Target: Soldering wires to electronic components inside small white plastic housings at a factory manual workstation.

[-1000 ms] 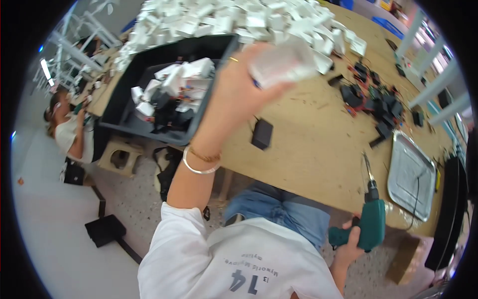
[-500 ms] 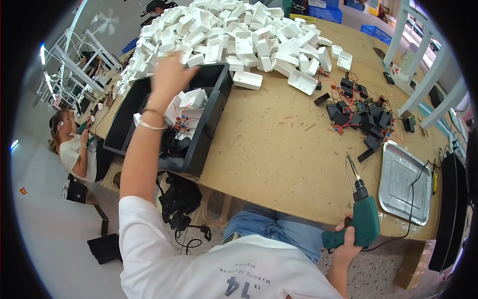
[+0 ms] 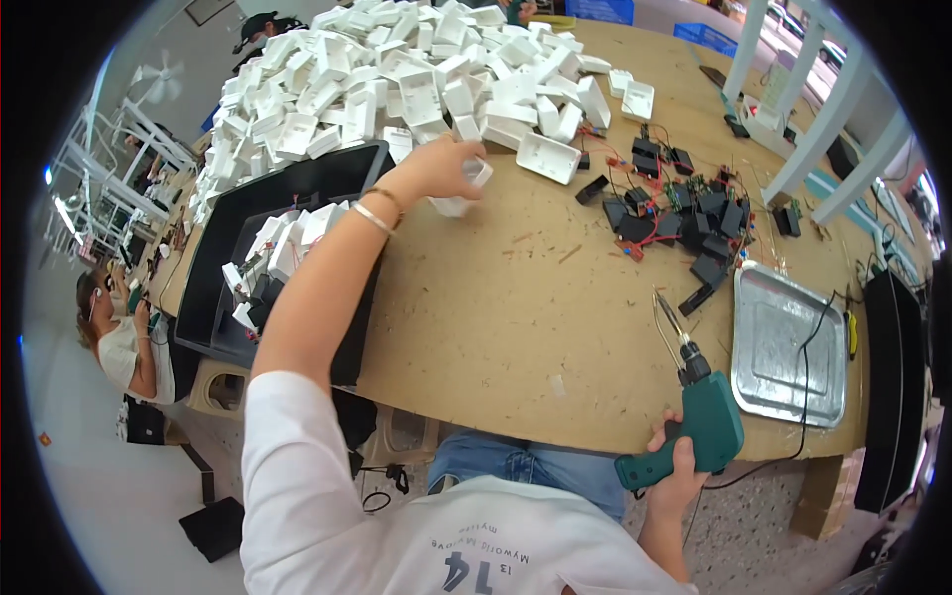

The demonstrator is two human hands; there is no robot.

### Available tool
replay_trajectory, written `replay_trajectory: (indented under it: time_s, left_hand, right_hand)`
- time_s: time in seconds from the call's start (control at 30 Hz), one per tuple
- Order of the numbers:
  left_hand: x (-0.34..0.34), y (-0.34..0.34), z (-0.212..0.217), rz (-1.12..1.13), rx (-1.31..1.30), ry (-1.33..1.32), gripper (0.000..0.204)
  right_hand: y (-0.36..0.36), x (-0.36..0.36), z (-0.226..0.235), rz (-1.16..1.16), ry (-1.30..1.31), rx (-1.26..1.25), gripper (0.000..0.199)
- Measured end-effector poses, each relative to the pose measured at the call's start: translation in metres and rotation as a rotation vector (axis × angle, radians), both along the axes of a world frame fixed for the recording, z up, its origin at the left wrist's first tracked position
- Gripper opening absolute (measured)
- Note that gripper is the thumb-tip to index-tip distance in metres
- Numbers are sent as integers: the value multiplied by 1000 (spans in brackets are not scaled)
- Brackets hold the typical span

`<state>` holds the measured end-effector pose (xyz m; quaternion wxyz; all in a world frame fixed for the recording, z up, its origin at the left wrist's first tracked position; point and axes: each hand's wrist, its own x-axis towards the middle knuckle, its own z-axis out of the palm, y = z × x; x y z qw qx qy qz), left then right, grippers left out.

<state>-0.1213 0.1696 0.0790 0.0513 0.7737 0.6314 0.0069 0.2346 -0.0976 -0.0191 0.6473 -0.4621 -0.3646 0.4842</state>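
Note:
My left hand (image 3: 436,171) reaches over the table beside the white pile, its fingers closed on a small white open plastic box (image 3: 453,207), partly blurred. Low on the right, my right hand (image 3: 677,481) grips the handle of a green soldering gun (image 3: 716,421). The gun's metal tip and thin feed tube point up and away from me, above the table. To the left of my left forearm stands a black plastic bin (image 3: 223,263). Inside it lie white boxes (image 3: 288,243) along with black parts and wires, partly hidden by my arm.
A big heap of white boxes (image 3: 397,74) covers the far side of the table (image 3: 496,327). At right lie black parts with red wires (image 3: 704,223), a shallow metal tray (image 3: 788,352) and white frame legs (image 3: 808,129). A cable crosses the tray. A co-worker (image 3: 124,352) sits at far left.
My left hand has moved right, from above the bin to the table beside the heap, and now holds a white box. The whole view has shifted somewhat. My right hand keeps its grip.

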Motion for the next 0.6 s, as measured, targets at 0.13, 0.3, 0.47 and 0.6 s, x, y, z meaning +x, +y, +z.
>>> replay_trajectory:
  time_s: [0.13,0.3,0.47,0.6]
  left_hand:
    - [59,-46,-6,161,-479,-982,62]
    - [116,-113,-53,233,-314,-907,64]
    - [117,-131,-58,266,-304,-840,61]
    - [118,-106,-51,114,-63,-573,59]
  right_hand:
    - [7,-1,4,1,89,-30,35]
    - [9,1,2,-1,125,40,36]
    - [7,3,0,10,148,71,36]
    - [6,4,1,5,123,49,37]
